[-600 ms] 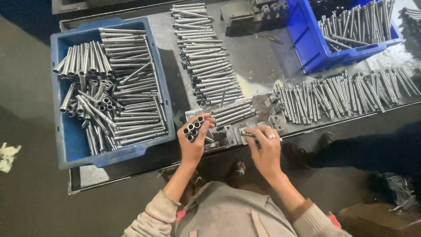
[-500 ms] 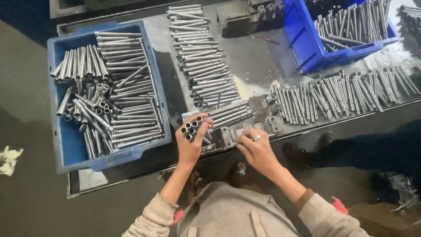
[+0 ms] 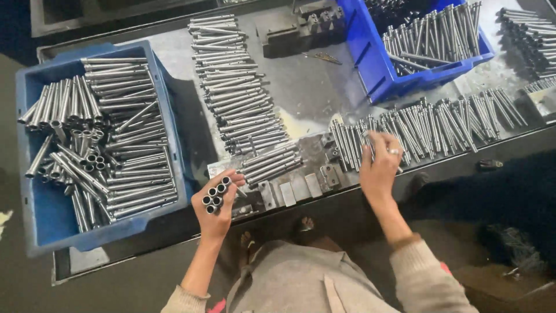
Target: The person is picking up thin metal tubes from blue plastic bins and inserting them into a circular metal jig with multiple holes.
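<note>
**Left hand full of tubes, right hand on the rod row**

Your left hand [image 3: 217,206] is closed round a bundle of short metal tubes [image 3: 216,193], open ends facing the camera, about six visible. It sits at 7 o'clock in the head view, at the near edge of the steel worktable [image 3: 301,95].

Your right hand [image 3: 379,165] is at 4 o'clock, fingers spread and curled down onto the left end of the row of metal rods [image 3: 428,124] that runs along the table toward 3 o'clock. Fingertips touch the rods; can't tell whether any rod is actually pinched. There's a ring on one finger.

Between your hands: a small stack of tubes [image 3: 269,163] lying crosswise, and flat metal fixture blocks [image 3: 295,188] on the table edge just below it.

Around:
- Left blue bin [image 3: 40,220] at 9 o'clock, loaded with tubes, some stacked flat, some loose.
- Long column of tubes [image 3: 234,81] up the table toward 12 o'clock.
- Second blue bin [image 3: 373,64] at 1 o'clock, holding long rods.
- Dark metal block [image 3: 298,26] at 12 o'clock.
</note>
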